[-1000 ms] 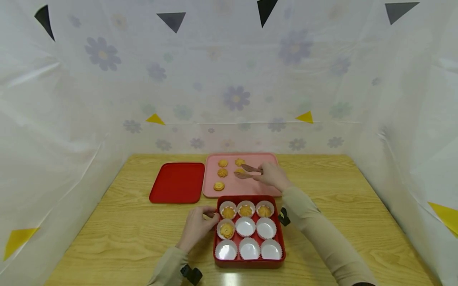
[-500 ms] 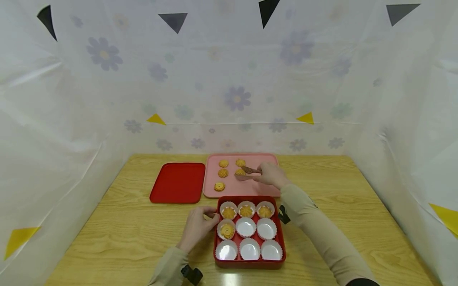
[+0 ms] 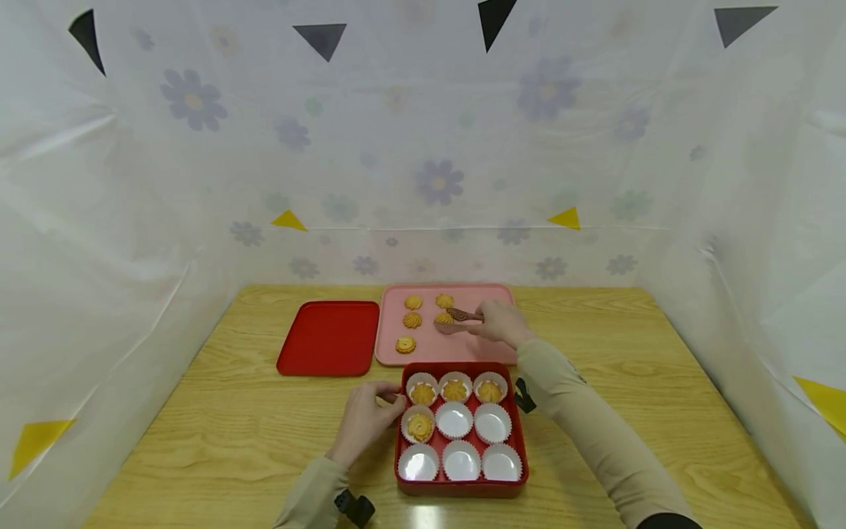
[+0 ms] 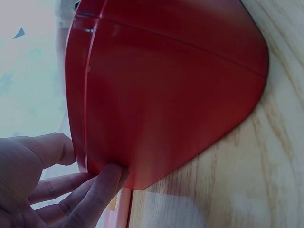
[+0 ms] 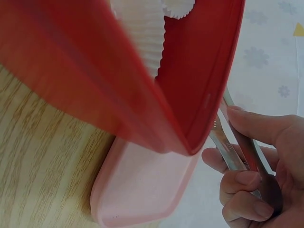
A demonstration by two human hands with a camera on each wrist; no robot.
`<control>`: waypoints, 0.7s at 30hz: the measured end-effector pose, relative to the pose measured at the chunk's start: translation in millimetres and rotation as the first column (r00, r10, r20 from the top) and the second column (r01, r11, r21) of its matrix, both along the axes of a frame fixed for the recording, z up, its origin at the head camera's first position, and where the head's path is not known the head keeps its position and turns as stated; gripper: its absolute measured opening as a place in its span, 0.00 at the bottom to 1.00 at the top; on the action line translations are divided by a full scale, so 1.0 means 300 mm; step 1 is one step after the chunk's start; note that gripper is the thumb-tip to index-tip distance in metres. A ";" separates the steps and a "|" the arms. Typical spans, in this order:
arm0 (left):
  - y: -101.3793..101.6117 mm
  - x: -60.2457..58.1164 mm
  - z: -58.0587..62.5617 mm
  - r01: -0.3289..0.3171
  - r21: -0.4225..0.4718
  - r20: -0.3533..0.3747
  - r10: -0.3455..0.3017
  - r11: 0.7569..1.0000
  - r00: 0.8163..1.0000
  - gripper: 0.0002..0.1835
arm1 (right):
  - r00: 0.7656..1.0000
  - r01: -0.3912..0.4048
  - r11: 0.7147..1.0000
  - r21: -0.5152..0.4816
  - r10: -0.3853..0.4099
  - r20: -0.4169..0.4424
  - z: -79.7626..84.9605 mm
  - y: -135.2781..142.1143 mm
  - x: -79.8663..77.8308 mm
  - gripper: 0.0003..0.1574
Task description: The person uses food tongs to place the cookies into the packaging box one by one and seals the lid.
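My right hand [image 3: 504, 323] holds tongs [image 3: 465, 315] over the pink tray [image 3: 479, 349], their two tips on either side of a piped cookie [image 3: 444, 318]; whether they touch it I cannot tell. In the right wrist view, the fingers curl round the tongs [image 5: 247, 147]. My left hand [image 3: 365, 417] pinches the left edge of a red box [image 3: 463, 488], its fingertips against the outer wall in the left wrist view. White paper cups [image 3: 453, 420] fill the box in three rows. Cookies [image 3: 455, 389] sit in the back row's three cups and the middle row's left one.
More cookies [image 3: 405, 344] lie on the pink tray's left half. A flat red tray or lid [image 3: 328, 338] lies left of it on the wooden table [image 3: 244, 433]. Behind hangs a white flower-patterned sheet [image 3: 383, 132].
The tongs' tips have drawn slightly closer together around the cookie. The left hand and the box keep their place.
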State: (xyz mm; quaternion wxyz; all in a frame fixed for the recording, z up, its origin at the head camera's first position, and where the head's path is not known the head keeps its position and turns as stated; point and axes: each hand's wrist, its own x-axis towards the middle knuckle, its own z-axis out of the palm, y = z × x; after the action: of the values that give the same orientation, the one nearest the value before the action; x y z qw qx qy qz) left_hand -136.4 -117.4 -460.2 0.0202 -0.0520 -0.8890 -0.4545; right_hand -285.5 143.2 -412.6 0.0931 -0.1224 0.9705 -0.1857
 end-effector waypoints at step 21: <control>0.000 0.000 0.000 0.001 -0.012 -0.014 -0.001 1.000 1.000 0.11 | 1.000 0.019 1.000 -0.001 -0.019 -0.010 0.002 0.000 0.003 0.14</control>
State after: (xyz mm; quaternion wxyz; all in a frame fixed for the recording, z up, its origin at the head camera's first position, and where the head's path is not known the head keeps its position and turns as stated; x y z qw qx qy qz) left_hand -136.3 -117.5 -460.2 0.0260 -0.0559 -0.8916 -0.4486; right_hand -284.6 143.1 -411.9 0.0866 -0.1142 0.9720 -0.1863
